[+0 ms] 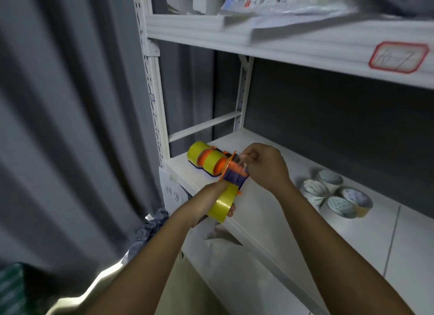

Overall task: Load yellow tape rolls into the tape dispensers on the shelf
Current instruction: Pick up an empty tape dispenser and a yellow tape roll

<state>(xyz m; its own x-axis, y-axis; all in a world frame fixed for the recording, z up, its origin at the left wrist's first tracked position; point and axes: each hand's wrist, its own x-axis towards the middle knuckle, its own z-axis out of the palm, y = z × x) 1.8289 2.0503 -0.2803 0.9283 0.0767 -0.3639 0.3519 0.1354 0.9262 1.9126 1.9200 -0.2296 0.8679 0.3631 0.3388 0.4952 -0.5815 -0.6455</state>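
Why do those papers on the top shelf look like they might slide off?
The papers and plastic bags on the top shelf lie in a loose, messy heap, and some sheets poke out past its front edge. Lower down, the white tape rolls sit in a tidy cluster.

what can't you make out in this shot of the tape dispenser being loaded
Head view only:
- Orange and blue plastic tape dispenser: its front end is covered by the right hand.
- Yellow tape roll: partly hidden by the left hand.
- Red-bordered shelf label: writing blurred.
- Top-shelf papers: blurred, cut off by the edge.
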